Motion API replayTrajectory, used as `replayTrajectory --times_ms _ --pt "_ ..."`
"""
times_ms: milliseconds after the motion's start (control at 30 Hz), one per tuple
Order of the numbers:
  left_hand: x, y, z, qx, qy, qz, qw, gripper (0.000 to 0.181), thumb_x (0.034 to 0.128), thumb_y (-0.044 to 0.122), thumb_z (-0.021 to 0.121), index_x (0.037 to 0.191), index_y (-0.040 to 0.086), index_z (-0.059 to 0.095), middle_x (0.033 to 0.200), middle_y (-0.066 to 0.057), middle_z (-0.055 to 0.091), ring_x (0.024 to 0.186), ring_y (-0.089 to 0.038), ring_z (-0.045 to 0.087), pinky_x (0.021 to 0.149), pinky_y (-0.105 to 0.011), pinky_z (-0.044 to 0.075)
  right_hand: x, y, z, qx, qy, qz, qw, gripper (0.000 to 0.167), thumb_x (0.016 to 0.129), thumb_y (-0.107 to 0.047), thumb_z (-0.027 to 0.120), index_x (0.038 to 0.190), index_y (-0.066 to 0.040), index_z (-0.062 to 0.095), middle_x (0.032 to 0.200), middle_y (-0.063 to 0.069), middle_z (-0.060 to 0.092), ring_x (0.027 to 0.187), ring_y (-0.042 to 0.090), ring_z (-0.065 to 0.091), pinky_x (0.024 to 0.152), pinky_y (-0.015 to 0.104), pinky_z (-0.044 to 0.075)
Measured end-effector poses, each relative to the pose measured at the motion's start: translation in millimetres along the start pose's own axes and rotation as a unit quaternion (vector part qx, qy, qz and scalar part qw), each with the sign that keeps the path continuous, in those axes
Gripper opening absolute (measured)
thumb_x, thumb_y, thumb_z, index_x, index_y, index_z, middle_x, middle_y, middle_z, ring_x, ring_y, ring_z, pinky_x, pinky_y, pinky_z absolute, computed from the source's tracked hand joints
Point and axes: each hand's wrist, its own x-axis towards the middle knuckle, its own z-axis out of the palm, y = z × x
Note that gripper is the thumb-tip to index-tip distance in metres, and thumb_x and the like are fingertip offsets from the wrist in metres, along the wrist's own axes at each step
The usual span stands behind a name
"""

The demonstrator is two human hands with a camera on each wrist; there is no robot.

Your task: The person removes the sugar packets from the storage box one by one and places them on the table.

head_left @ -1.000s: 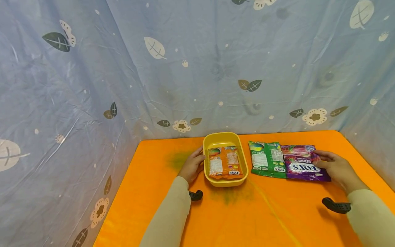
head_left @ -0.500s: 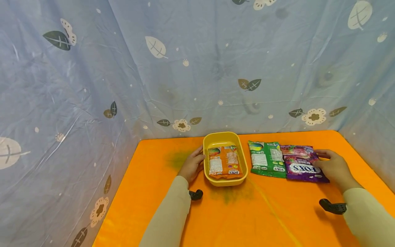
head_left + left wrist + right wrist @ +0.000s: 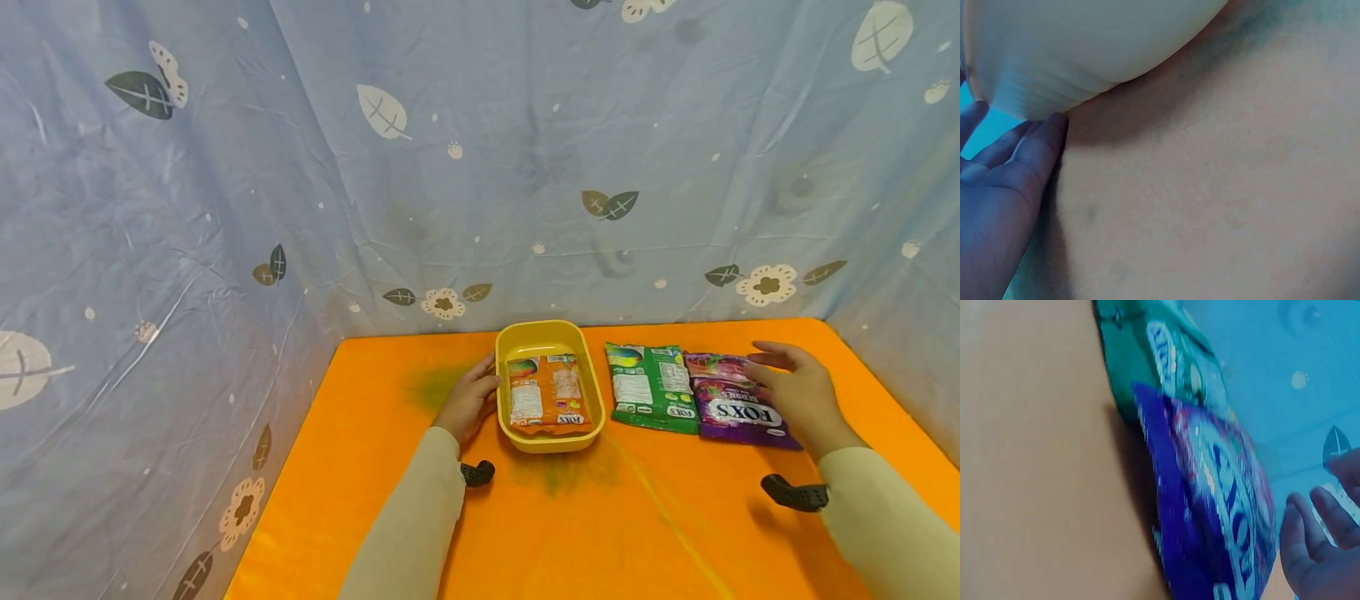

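Observation:
A yellow tub (image 3: 592, 400) stands on the table with an orange Fox's candy bag (image 3: 551, 392) lying inside it. My left hand (image 3: 467, 404) rests against the tub's left side; in the left wrist view, its fingertips (image 3: 1055, 125) touch the outer wall, fingers fairly straight. To the right of the tub lies a green Fox's candy bag (image 3: 651, 387), and beside it a purple Fox's Berries bag (image 3: 738, 408). Over the purple bag's right side is my right hand (image 3: 806, 400), holding nothing. Its fingers (image 3: 1294, 528) are spread and loosely bent, apart from the bag in the right wrist view.
An orange cloth (image 3: 637, 525) covers the table. Blue leaf-patterned curtains (image 3: 525, 167) enclose the back and sides. Black curved pieces (image 3: 795, 493) stick out at both wrists.
My right hand has left the purple bag's right edge and moved left and up over it. The left hand, the tub and the bags stay about where they were.

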Motion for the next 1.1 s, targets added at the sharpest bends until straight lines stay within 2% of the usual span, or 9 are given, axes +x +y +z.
replayTrajectory --times_ms 100,233,367,433,500,600,733,900,1100 --pt "-0.4 -0.2 0.4 -0.001 -0.002 0.0 1.0 0.064 0.1118 0.009 0.054 0.173 0.012 0.034 0.171 -0.016 0.039 0.145 -0.034 0.052 0.118 -0.047 0.044 2.4 -3 8 0.048 -0.032 -0.008 0.9983 0.073 0.115 -0.032 0.057 0.17 0.005 0.025 0.147 0.022 0.052 0.099 -0.002 0.067 0.082 0.019 0.059" --pt "-0.1 0.2 0.6 -0.004 -0.006 0.002 1.0 0.064 0.1121 0.009 0.054 0.173 0.012 0.034 0.171 -0.017 0.038 0.146 -0.035 0.051 0.119 -0.048 0.043 4.8 -8 18 0.135 -0.073 -0.007 0.9881 0.073 0.114 -0.03 0.06 0.169 0.003 0.026 0.133 0.003 0.057 0.102 0.003 0.072 0.083 0.025 0.062" --pt "0.7 -0.4 -0.1 -0.005 -0.007 0.003 1.0 0.064 0.112 0.008 0.054 0.172 0.011 0.034 0.171 -0.018 0.039 0.146 -0.036 0.051 0.119 -0.049 0.042 6.9 -17 31 0.201 -0.097 0.005 0.9748 0.072 0.112 -0.029 0.064 0.167 0.0 0.029 0.131 0.003 0.056 0.102 0.008 0.075 0.084 0.03 0.063" --pt "1.1 -0.7 -0.5 -0.004 -0.007 0.003 1.0 0.064 0.1119 0.008 0.054 0.172 0.011 0.034 0.17 -0.018 0.039 0.146 -0.036 0.051 0.119 -0.049 0.042 7.2 -23 38 0.198 -0.106 0.008 0.9745 0.075 0.112 -0.033 0.064 0.168 0.001 0.027 0.139 0.013 0.054 0.103 0.007 0.074 0.086 0.031 0.063" --pt "1.2 -0.6 -0.5 -0.003 -0.006 0.002 1.0 0.064 0.1117 0.008 0.054 0.172 0.011 0.034 0.17 -0.017 0.039 0.146 -0.035 0.051 0.119 -0.048 0.042 7.2 -31 46 0.171 -0.111 0.011 0.9788 0.083 0.112 -0.04 0.062 0.171 0.002 0.021 0.149 0.023 0.047 0.105 0.005 0.073 0.088 0.031 0.062" --pt "0.7 -0.4 -0.3 -0.003 -0.003 0.001 1.0 0.064 0.1116 0.009 0.054 0.172 0.012 0.035 0.17 -0.016 0.04 0.145 -0.034 0.052 0.118 -0.047 0.044 7.3 -40 57 0.153 -0.126 0.012 0.9801 0.085 0.113 -0.043 0.058 0.172 0.002 0.017 0.162 0.033 0.032 0.112 0.007 0.071 0.093 0.032 0.061" --pt "0.0 -0.7 0.3 -0.004 0.0 0.002 1.0 0.063 0.1121 0.009 0.054 0.172 0.013 0.036 0.17 -0.014 0.04 0.145 -0.034 0.053 0.118 -0.048 0.044 7.9 -49 72 0.149 -0.149 0.016 0.9774 0.084 0.113 -0.045 0.057 0.173 -0.001 0.017 0.167 0.032 0.028 0.125 0.019 0.067 0.099 0.035 0.058" --pt "-0.4 -1.3 -0.1 -0.004 0.0 -0.002 1.0 0.063 0.1125 0.01 0.054 0.172 0.014 0.035 0.171 -0.015 0.04 0.146 -0.034 0.051 0.119 -0.049 0.042 5.2 -62 91 0.15 -0.174 0.003 0.9733 0.082 0.113 -0.047 0.057 0.173 -0.005 0.021 0.166 0.029 0.032 0.137 0.036 0.058 0.104 0.043 0.056" --pt "0.6 -2.0 -1.3 0.006 0.0 -0.001 1.0 0.063 0.1123 0.011 0.055 0.172 0.014 0.036 0.17 -0.013 0.041 0.146 -0.032 0.052 0.118 -0.049 0.044 -0.4 -82 116 0.167 -0.198 -0.007 0.9659 0.082 0.112 -0.045 0.061 0.172 -0.005 0.024 0.166 0.029 0.033 0.143 0.051 0.048 0.108 0.051 0.053"
